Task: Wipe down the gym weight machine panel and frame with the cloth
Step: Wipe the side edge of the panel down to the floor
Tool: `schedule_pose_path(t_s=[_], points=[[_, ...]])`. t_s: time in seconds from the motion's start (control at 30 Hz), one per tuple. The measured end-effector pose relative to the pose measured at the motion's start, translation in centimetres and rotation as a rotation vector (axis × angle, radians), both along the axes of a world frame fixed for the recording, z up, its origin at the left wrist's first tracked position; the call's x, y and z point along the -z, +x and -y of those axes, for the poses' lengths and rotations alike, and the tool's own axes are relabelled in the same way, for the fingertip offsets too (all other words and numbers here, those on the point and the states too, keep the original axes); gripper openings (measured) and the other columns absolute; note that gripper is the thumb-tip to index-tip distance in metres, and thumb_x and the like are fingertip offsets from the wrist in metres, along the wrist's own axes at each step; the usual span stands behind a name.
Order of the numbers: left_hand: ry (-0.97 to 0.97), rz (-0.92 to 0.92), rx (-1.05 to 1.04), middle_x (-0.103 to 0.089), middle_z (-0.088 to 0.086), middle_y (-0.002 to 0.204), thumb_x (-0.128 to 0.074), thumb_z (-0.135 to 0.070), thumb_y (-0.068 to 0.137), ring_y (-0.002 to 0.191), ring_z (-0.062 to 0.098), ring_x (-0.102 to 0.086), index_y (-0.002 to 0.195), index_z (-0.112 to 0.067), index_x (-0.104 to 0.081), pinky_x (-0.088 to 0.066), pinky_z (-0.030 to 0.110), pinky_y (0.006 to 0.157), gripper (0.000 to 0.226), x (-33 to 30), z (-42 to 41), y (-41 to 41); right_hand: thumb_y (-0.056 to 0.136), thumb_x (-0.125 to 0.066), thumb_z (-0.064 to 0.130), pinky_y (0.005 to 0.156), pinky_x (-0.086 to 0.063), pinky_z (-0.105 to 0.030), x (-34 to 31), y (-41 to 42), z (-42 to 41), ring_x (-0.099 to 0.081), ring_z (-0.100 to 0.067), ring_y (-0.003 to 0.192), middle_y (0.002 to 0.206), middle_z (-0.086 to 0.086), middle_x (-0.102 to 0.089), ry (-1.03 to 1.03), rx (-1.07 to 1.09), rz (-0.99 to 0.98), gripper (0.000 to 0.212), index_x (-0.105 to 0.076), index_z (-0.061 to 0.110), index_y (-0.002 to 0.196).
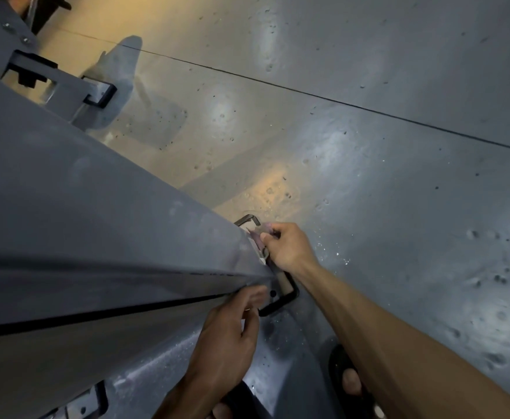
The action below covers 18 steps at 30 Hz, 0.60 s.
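Right hand (290,249) gripping cloth (259,238) against panel (96,207) edge, left hand (232,325) relaxed below

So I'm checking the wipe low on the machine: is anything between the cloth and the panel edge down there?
Nothing visible is. The right hand holds the cloth right against the lower edge of the gray panel, beside a black foot bracket. The left hand rests against the panel just below.

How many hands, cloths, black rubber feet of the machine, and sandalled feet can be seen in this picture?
Hands: 2, left hand and right hand
Cloths: 1, cloth in the right hand
Black rubber feet of the machine: 4
Sandalled feet: 2
Total: 9
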<state>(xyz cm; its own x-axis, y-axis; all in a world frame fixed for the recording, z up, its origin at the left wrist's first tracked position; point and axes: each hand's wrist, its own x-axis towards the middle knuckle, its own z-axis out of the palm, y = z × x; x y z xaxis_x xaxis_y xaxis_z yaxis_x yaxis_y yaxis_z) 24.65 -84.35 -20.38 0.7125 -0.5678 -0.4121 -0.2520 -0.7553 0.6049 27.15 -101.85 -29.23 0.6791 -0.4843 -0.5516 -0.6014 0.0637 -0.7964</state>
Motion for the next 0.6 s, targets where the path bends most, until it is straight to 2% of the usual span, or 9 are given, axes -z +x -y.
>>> schedule_pose_path(t_s=[0.07,0.13,0.17,0.23,0.27,0.33,0.4,0.53,0.6], points=[[-0.005,-0.003,0.004,-0.065,-0.037,0.116,-0.051,-0.008,0.103,0.112,-0.012,-0.061,0.123,-0.04,-0.063,-0.045,0.009,0.096,0.04,-0.1,0.0,0.0,0.101,-0.062,0.021,0.073,-0.04,-0.015,-0.4,1.0,0.2,-0.065,-0.015,0.091,0.103,-0.001,-0.075,-0.023,-0.027,-0.035,0.017,-0.078,0.015,0.097],[-0.009,-0.01,0.006,-0.064,-0.038,0.115,-0.051,-0.009,0.103,0.112,-0.013,-0.06,0.123,-0.04,-0.063,-0.046,0.01,0.096,0.039,-0.1,0.0,0.1,0.101,-0.062,0.022,0.079,-0.042,-0.015,-0.8,1.5,0.3,-0.068,-0.018,0.102,0.116,-0.001,-0.074,-0.029,-0.047,-0.045,0.021,-0.077,0.014,0.113],[-0.008,-0.013,0.009,-0.064,-0.038,0.116,-0.051,-0.01,0.103,0.112,-0.013,-0.061,0.122,-0.042,-0.063,-0.047,0.011,0.096,0.039,-0.1,0.1,0.2,0.101,-0.062,0.021,0.082,-0.045,-0.016,-0.7,1.3,0.4,-0.069,-0.018,0.102,0.114,-0.001,-0.075,-0.02,-0.064,-0.039,0.019,-0.078,0.017,0.111],[-0.008,-0.012,0.015,-0.065,-0.037,0.117,-0.051,-0.011,0.103,0.113,-0.011,-0.061,0.119,-0.046,-0.061,-0.048,0.015,0.097,0.04,-0.1,0.0,0.2,0.099,-0.062,0.019,0.082,-0.054,-0.022,-0.6,0.0,0.5,-0.072,-0.017,0.088,0.09,0.003,-0.076,-0.047,-0.138,-0.029,0.021,-0.074,0.027,0.084],[-0.01,-0.005,0.02,-0.065,-0.036,0.117,-0.051,-0.011,0.103,0.113,-0.011,-0.061,0.118,-0.048,-0.06,-0.048,0.016,0.097,0.041,-0.1,0.0,0.3,0.098,-0.062,0.017,0.076,-0.055,-0.023,-0.5,-1.2,0.3,-0.071,-0.015,0.078,0.077,0.006,-0.073,-0.076,-0.184,-0.04,0.029,-0.068,0.027,0.072],[-0.016,0.013,0.032,-0.065,-0.036,0.117,-0.051,-0.01,0.103,0.113,-0.011,-0.061,0.116,-0.051,-0.059,-0.049,0.016,0.097,0.043,-0.1,0.0,0.3,0.094,-0.062,0.012,0.064,-0.051,-0.019,-0.4,-3.9,-0.1,-0.066,-0.01,0.064,0.068,0.008,-0.068,-0.121,-0.239,-0.055,0.035,-0.061,0.027,0.063],[-0.026,0.022,0.04,-0.065,-0.036,0.117,-0.051,-0.01,0.103,0.113,-0.01,-0.061,0.114,-0.054,-0.058,-0.049,0.017,0.097,0.045,0.1,0.0,0.4,0.092,-0.062,0.008,0.063,-0.05,-0.022,-0.4,-5.5,-0.2,-0.065,-0.013,0.062,0.069,0.006,-0.069,-0.156,-0.256,-0.041,0.03,-0.066,0.023,0.066],[-0.039,0.019,0.042,-0.066,-0.034,0.118,-0.051,-0.011,0.103,0.113,-0.01,-0.062,0.115,-0.054,-0.058,-0.05,0.018,0.097,0.045,0.1,0.0,0.3,0.094,-0.062,0.01,0.079,-0.053,-0.02,-0.9,-3.1,-0.3,-0.07,-0.011,0.081,0.09,0.006,-0.077,-0.168,-0.204,0.012,0.02,-0.079,0.02,0.092],[-0.05,0.02,0.046,-0.066,-0.034,0.118,-0.051,-0.008,0.103,0.112,-0.011,-0.062,0.119,-0.046,-0.061,-0.049,0.015,0.097,0.042,0.1,0.0,0.3,0.094,-0.062,0.013,0.077,-0.055,-0.024,-1.0,-0.1,0.0,-0.07,-0.015,0.082,0.091,0.002,-0.078,-0.176,-0.163,0.003,0.02,-0.079,0.019,0.087]])
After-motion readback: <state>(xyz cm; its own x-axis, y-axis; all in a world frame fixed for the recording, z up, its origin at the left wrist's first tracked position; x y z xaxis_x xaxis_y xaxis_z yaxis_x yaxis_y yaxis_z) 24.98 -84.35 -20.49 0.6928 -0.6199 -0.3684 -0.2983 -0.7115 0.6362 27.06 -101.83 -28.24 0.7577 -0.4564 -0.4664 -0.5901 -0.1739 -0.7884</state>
